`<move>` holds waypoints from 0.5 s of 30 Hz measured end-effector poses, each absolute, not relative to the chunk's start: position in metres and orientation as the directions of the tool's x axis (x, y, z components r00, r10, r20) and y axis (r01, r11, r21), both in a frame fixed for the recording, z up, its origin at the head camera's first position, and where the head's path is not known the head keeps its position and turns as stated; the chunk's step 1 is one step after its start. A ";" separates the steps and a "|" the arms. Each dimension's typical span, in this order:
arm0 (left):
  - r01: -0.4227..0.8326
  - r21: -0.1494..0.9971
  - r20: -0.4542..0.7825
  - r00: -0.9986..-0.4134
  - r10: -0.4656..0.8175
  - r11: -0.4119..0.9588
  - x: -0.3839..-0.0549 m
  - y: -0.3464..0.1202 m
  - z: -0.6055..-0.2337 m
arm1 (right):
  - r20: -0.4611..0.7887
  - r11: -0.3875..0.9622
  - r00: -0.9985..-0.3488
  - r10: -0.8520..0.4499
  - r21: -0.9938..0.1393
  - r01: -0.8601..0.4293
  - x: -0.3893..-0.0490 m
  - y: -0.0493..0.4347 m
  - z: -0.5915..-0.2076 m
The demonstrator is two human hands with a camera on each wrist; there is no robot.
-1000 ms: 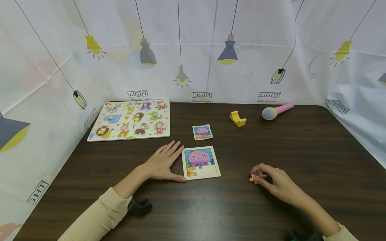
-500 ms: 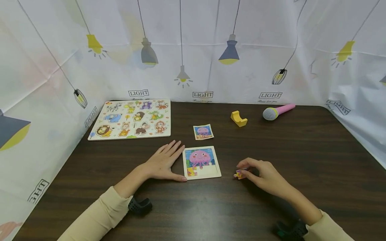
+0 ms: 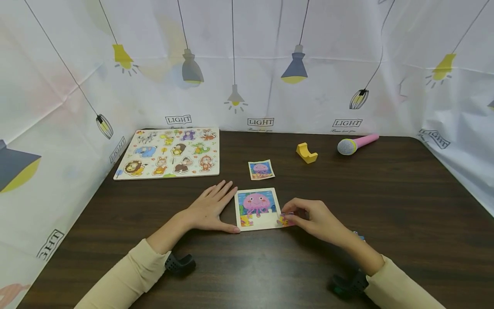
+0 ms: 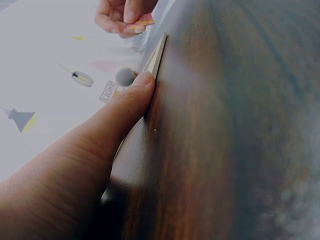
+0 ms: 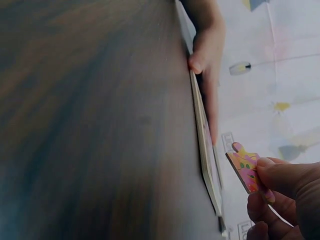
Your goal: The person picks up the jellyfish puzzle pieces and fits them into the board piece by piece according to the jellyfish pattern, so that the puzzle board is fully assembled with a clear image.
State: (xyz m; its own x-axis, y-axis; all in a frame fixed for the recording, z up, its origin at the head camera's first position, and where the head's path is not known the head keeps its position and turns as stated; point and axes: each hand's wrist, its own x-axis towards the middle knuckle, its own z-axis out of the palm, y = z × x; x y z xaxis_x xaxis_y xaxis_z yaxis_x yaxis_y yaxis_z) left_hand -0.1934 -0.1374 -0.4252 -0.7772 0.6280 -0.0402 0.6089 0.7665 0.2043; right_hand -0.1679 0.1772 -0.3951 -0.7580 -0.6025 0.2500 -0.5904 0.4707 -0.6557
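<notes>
My left hand (image 3: 210, 210) lies spread on the table, thumb and fingertips against the left edge of the jellyfish puzzle board (image 3: 266, 221). In the board, the upper part of the picture and a lower-left yellow piece are in place; the lower middle and right show bare backing. My right hand (image 3: 314, 216) pinches a pink-and-yellow puzzle piece (image 5: 245, 170) between thumb and fingers, held above the board's lower right edge. In the left wrist view, my thumb (image 4: 135, 95) touches the board's edge, and the pinched piece (image 4: 141, 22) appears beyond it.
Behind the board lies a small jellyfish picture card (image 3: 261, 170). An animal puzzle board (image 3: 170, 153) is at the back left. A yellow curved block (image 3: 306, 153) and a pink toy microphone (image 3: 356, 144) sit at the back right. A bluish piece (image 3: 359, 235) shows partly behind my right forearm.
My right hand has moved left with the pinched puzzle piece, from the table at the right to the board's lower right edge. My left hand has stayed in place.
</notes>
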 end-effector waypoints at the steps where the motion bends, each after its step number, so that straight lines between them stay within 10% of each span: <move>1: 0.609 0.202 -0.042 -0.777 0.628 0.767 -0.193 -0.137 -0.425 | 0.249 0.468 -0.755 -0.606 -0.656 -0.592 -0.169 0.175 -0.395; 15: 0.614 0.204 -0.044 -0.773 0.633 0.763 -0.194 -0.138 -0.425 | 0.264 0.406 -0.707 -0.656 -0.666 -0.626 -0.178 0.144 -0.403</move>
